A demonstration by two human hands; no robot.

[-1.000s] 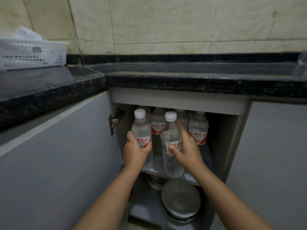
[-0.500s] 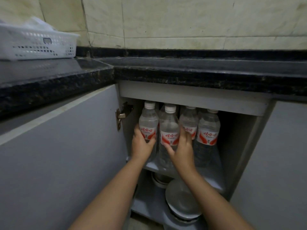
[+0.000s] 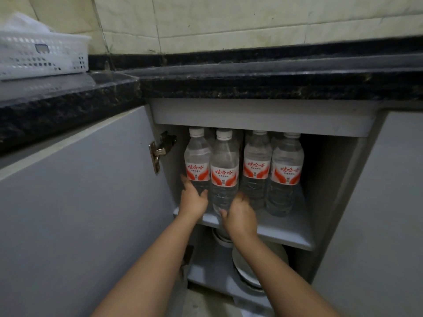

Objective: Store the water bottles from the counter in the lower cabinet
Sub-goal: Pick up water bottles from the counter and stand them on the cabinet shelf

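Clear plastic water bottles with red-and-white labels and white caps stand upright on the upper shelf (image 3: 283, 227) of the open lower cabinet (image 3: 325, 179). Front row of four: first bottle (image 3: 197, 161) far left, close to the cabinet's left wall; second bottle (image 3: 224, 170) touching it, a bit nearer the shelf's front edge; third bottle (image 3: 256, 165) and fourth bottle (image 3: 287, 172) side by side to the right. More bottles behind, mostly hidden.

Left grip (image 3: 193, 200) wraps the lower body of the first bottle, thumb on its right side. Right grip (image 3: 240, 217) curls round the base of the second bottle, near the shelf lip.

Bare shelf shows right of the fourth bottle and in front of the third and fourth. Caps sit just under the top rail (image 3: 263, 115), so little headroom.

Grey door (image 3: 80, 202) is swung open on the left, hinge (image 3: 160, 149) on the frame. Lower shelf holds stacked pale dishes (image 3: 249, 271), partly behind the right forearm. Black speckled worktop (image 3: 251, 85) above, white perforated basket (image 3: 41, 56) on its left part.
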